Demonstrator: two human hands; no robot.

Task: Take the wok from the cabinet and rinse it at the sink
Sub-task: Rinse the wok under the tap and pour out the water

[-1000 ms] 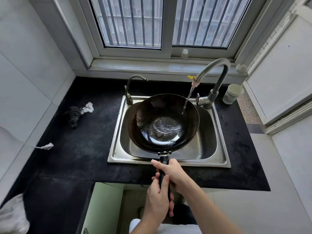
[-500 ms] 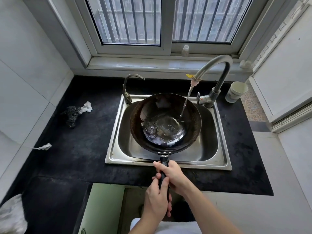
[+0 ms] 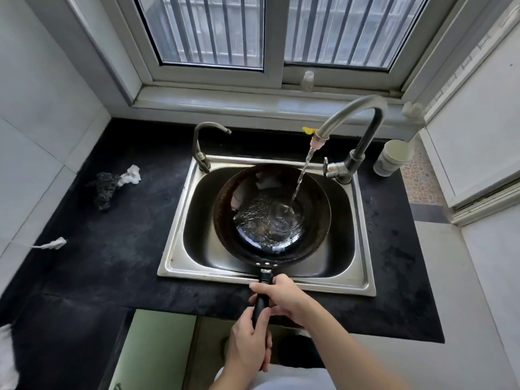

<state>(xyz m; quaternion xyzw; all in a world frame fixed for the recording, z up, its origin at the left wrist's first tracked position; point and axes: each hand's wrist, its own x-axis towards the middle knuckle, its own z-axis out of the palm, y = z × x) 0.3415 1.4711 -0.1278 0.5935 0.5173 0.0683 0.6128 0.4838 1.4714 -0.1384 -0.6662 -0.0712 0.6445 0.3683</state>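
Water point(image 3: 267, 220) has swirled in wok point(image 3: 225, 204) over sink point(image 3: 174, 249), handle point(image 3: 260, 304) pointing to counter's point(image 3: 112, 263) front edge, left hand point(image 3: 247, 342) and right hand point(image 3: 281, 296) gripping it.

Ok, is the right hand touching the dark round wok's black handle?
Touching. Head view shows the right hand curled round the black handle.

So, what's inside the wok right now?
A shallow pool of rippling water lies inside the round black wok, fed by the curved grey tap. The floor of the steel sink beneath is covered.
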